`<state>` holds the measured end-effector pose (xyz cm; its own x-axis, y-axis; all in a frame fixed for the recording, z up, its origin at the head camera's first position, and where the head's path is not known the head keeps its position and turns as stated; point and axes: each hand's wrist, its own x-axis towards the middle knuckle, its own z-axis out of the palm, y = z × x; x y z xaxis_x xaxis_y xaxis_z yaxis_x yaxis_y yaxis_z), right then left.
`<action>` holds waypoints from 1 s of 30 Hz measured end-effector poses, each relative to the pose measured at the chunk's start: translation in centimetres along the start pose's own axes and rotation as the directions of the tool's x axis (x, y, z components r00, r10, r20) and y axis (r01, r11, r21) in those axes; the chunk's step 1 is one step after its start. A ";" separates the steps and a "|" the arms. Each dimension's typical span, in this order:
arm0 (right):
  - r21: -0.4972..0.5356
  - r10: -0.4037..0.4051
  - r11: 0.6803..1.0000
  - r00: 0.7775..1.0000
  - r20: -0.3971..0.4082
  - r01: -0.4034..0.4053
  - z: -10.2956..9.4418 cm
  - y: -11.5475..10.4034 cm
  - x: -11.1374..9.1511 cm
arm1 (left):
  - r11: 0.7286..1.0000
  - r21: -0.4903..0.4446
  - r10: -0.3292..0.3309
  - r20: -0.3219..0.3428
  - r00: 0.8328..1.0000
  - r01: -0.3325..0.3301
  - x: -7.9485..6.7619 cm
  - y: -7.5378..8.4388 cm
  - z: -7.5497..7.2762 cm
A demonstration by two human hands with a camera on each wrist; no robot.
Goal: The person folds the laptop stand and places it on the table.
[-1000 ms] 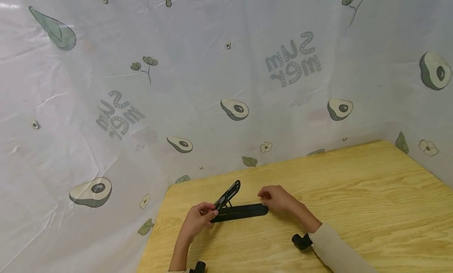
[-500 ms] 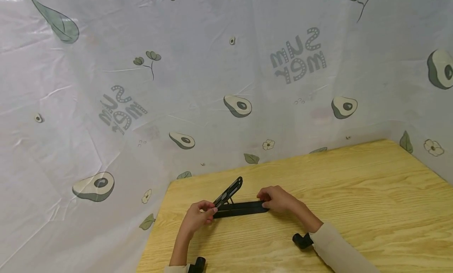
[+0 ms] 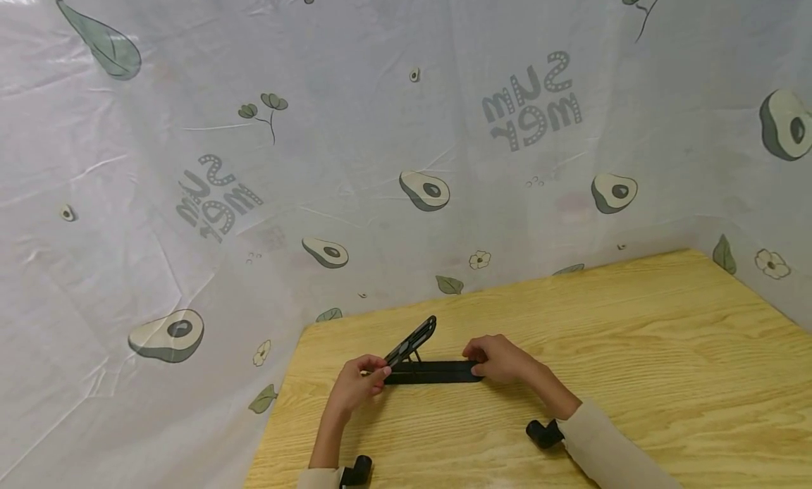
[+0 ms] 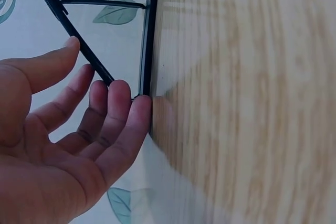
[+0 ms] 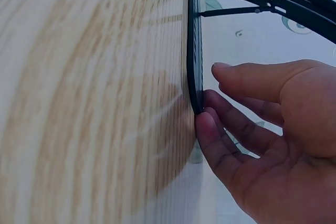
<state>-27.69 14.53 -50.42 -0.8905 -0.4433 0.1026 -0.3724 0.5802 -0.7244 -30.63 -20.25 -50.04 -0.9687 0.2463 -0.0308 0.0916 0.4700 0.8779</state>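
Note:
A black folding stand (image 3: 434, 371) rests on the table, its long flat base running left to right. Its slotted arm (image 3: 415, 337) slants up from the left end, with thin struts linking it to the base. My left hand (image 3: 357, 385) pinches the hinge end; the left wrist view has the thumb on the slanted arm and the fingertips (image 4: 122, 88) at the lower corner. At the base's right end is my right hand (image 3: 504, 358). In the right wrist view its fingertips (image 5: 206, 124) touch that end, while the thumb (image 5: 247, 80) stands apart from the base.
The wood-grain table (image 3: 609, 348) extends to the right and front. Behind and to the left hangs a pale curtain (image 3: 355, 122) printed with avocados and leaves. Black wrist devices (image 3: 542, 434) are worn at both sleeves.
The base has turned slightly, its left end shifting away from me, so it lies more level across the view. My right fingers have come in over its right end. The head view shifted a little.

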 end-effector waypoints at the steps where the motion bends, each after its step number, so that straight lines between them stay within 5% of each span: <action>1: 0.001 0.001 1.000 1.000 -0.001 -0.001 0.0 0.1 0.0 | 1.000 -0.002 -0.003 -0.003 1.000 0.003 0.1 0.0 0.0; 30: -0.002 -0.028 1.000 0.999 0.020 0.028 0.3 -0.7 -1.1 | 0.998 -0.054 -0.015 -0.048 0.999 0.012 0.8 -0.1 0.4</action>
<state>-26.40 14.37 -50.19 -0.8742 -0.4731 0.1093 -0.3978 0.5686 -0.7200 -31.32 -19.71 -50.36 -0.9799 0.1985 -0.0209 0.0671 0.4263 0.9021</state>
